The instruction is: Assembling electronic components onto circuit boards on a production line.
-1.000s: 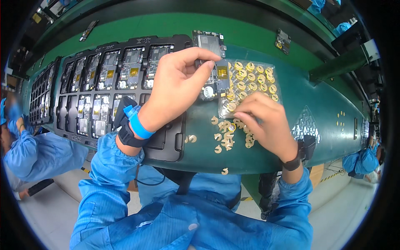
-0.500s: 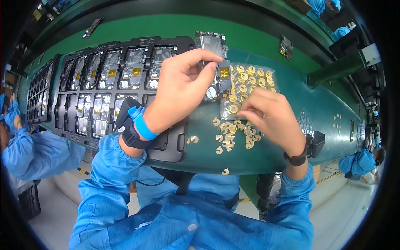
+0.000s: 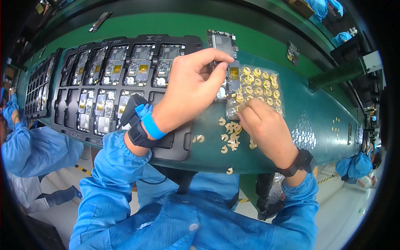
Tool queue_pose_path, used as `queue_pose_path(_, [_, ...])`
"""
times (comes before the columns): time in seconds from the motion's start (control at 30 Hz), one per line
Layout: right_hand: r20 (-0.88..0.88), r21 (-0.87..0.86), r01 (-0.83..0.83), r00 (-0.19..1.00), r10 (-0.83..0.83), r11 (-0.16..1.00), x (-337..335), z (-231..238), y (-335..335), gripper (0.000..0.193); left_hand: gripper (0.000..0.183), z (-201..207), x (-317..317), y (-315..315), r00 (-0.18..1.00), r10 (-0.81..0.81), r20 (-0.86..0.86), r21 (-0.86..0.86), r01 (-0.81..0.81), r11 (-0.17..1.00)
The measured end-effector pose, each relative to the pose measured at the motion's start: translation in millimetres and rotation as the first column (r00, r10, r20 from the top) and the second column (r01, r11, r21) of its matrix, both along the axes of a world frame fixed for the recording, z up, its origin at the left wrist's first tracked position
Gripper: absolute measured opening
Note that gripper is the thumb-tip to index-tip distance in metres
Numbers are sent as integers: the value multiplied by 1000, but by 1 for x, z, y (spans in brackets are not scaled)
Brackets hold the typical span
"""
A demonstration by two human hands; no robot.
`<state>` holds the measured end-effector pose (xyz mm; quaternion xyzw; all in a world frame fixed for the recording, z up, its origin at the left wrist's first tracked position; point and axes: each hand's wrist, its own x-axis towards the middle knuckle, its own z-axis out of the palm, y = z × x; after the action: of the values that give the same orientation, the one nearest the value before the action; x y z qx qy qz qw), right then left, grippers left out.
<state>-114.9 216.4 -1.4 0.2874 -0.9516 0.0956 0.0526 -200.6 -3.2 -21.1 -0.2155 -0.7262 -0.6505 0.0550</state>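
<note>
My left hand is closed on a dark circuit board, its thumb and forefinger at the board's edge. A gold-coloured patch and a small round white label show on the board. To the right of it lies a clear plastic tray with several round yellow-rimmed parts. The pinched fingers of my right hand are at the tray's near left corner. Whatever sits between those fingertips is hidden. Loose cream-coloured C-shaped pieces are scattered on the green table in front of the tray.
On the left stands a black tray of circuit boards in pockets, with another black tray beyond. Clear plastic sheeting lies to the right. Single boards rest on the green far strip. A blue-sleeved person is at far left.
My right hand's fingertips have shifted slightly left over the tray and pinch closer together. My left hand still holds the circuit board. The whole view has shifted a little.
</note>
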Motion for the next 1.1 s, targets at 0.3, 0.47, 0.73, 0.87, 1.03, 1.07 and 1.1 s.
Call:
queue_pose_path(0.3, [98,-309,49,995,-19,950,-3,0,4,24,16,3,3,-1,1000,-15,4,-1,15,1000])
queue_pose_path(0.47, [31,-283,1,999,8,959,-6,7,10,19,15,-1,1,2,999,29,-38,17,-28,999])
queue_pose_path(0.73, [110,-289,106,991,-77,951,-40,0,8,21,15,-9,-7,2,989,142,-51,7,-142,990])
queue_pose_path(0.87, [59,-189,91,995,-81,978,-40,-7,-3,20,16,-4,-4,-1,991,126,46,-62,-123,990])
queue_pose_path(1.03, [27,-305,72,997,-67,950,-42,1,4,17,15,-3,-4,-1,992,122,35,-66,-119,991])
queue_pose_path(1.07, [88,-444,157,987,-132,882,-43,3,7,17,15,-2,-3,-1,992,124,33,-66,-122,990])
queue_pose_path(1.1, [199,-541,288,957,-212,790,-44,5,7,16,15,-1,-2,-1,995,89,44,-70,-86,994])
